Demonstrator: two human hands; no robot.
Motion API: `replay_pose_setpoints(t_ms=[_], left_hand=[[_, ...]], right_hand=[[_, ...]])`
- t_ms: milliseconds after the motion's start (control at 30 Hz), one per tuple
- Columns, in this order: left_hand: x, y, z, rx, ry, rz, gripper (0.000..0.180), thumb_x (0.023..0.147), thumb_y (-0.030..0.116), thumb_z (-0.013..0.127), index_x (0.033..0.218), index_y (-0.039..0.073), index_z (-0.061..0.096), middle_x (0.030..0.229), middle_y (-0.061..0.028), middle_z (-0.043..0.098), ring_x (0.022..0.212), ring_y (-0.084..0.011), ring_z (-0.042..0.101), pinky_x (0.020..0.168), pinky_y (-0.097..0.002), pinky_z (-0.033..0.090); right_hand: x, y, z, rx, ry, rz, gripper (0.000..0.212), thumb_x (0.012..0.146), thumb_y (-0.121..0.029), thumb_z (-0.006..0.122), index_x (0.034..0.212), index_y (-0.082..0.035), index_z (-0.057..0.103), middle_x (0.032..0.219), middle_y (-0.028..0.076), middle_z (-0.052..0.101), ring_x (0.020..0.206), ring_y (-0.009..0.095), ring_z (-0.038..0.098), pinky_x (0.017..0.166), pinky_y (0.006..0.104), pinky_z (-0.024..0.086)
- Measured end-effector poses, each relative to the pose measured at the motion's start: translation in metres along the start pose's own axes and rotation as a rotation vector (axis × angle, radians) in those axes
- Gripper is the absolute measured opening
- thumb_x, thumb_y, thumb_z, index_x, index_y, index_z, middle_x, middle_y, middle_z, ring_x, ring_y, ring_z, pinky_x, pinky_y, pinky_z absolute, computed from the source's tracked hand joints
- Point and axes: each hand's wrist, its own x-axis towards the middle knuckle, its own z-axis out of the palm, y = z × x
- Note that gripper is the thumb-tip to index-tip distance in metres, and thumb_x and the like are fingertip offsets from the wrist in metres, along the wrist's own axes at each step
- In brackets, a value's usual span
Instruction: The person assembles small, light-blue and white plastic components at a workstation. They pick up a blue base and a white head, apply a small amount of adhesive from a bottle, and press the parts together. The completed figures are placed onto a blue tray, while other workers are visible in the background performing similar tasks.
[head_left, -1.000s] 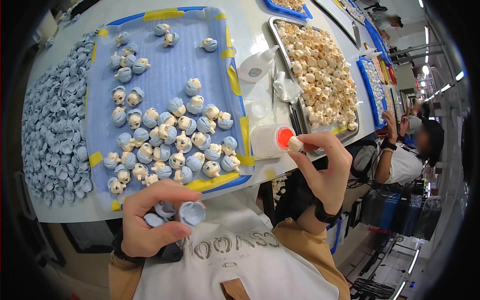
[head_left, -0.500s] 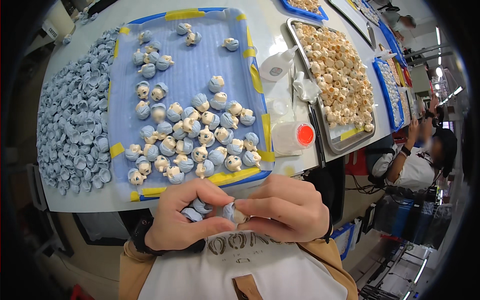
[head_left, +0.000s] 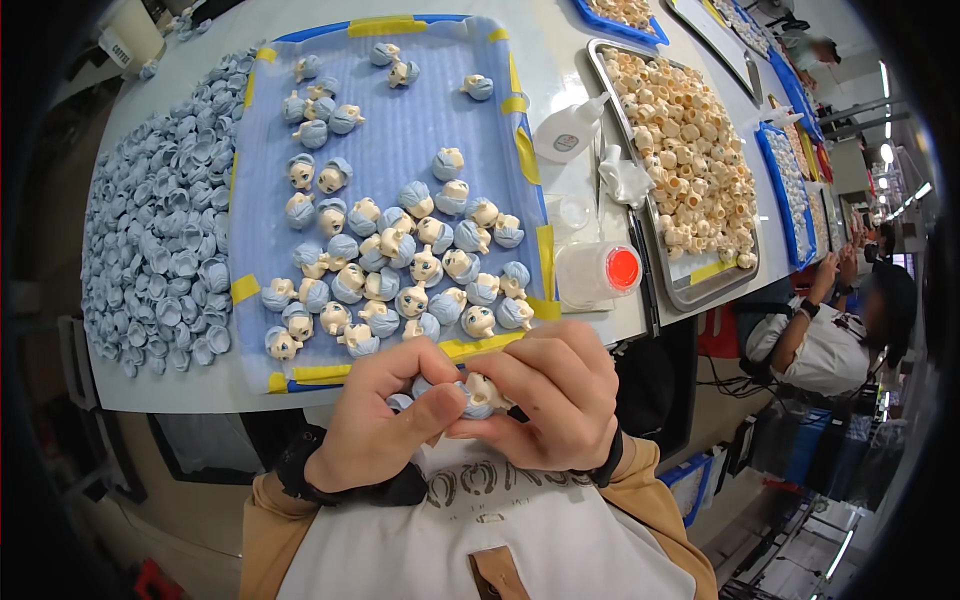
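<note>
Just in front of my chest, both hands meet around a small doll head [head_left: 484,393] with a pale blue hair piece on it. Its cream underside, with an opening, faces up. My right hand [head_left: 548,398] pinches the head between thumb and fingers. My left hand [head_left: 375,425] presses its thumb against the head's blue side and also keeps loose blue hair pieces [head_left: 400,402] in its curled fingers. Beyond my hands lies a blue tray [head_left: 430,115] lined with translucent film and edged with yellow tape. Several finished-looking blue-haired doll heads [head_left: 412,300] lie on it.
A large heap of blue hair pieces [head_left: 160,230] covers the table's left. To the right stand a white squeeze bottle [head_left: 568,135], a crumpled tissue [head_left: 625,180], a red-lidded jar [head_left: 622,268] and a metal tray [head_left: 690,292] of cream head parts. Another person [head_left: 825,345] sits farther right.
The doll head has been turned so its cream underside and opening show. My hands have drawn closer together and slightly up toward the tray's edge. The whole view has shifted a little.
</note>
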Motion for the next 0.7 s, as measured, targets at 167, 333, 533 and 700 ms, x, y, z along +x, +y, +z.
replay_pose_setpoints(t_ms=[167,333,533,700], left_hand=[[-0.002,0.003,-0.011,0.039,-0.133,-0.222,0.031,0.09,0.033,0.056,0.086,0.003,0.052,0.068,0.0019,0.051,0.057,-0.0024,0.045,0.051,-0.0179,0.036],[0.0,0.01,-0.016,0.051,-0.182,-0.233,0.04,0.092,0.037,0.049,0.098,-0.001,0.055,0.066,-0.0012,0.053,0.051,-0.0054,0.046,0.044,-0.0191,0.035],[0.047,0.057,-0.02,-0.423,0.117,-0.333,0.05,0.097,0.041,0.034,0.117,-0.002,0.048,0.059,0.0028,0.045,0.042,-0.0033,0.038,0.036,-0.0185,0.03],[0.058,0.068,-0.023,-0.385,0.073,-0.222,0.04,0.093,0.028,0.043,0.119,-0.003,0.046,0.066,0.0017,0.047,0.047,-0.0036,0.04,0.039,-0.0187,0.032]], right_hand=[[-0.004,0.002,-0.001,0.063,-0.029,-0.019,0.038,0.066,-0.033,0.07,0.086,-0.002,0.062,0.072,0.004,0.053,0.061,0.02,0.049,0.05,0.0305,0.034],[-0.008,-0.001,-0.018,0.125,-0.12,0.111,0.066,0.066,-0.04,0.069,0.116,-0.001,0.053,0.095,0.009,0.055,0.079,0.026,0.054,0.067,0.0344,0.044],[-0.035,0.05,-0.102,-0.302,0.273,0.493,0.027,0.079,-0.007,0.062,0.106,-0.002,0.06,0.096,0.015,0.061,0.081,0.026,0.061,0.065,0.0323,0.049],[-0.092,0.16,-0.17,-0.621,0.297,0.797,0.024,0.077,-0.012,0.063,0.099,-0.001,0.063,0.088,0.014,0.066,0.075,0.024,0.062,0.067,0.0326,0.049]])
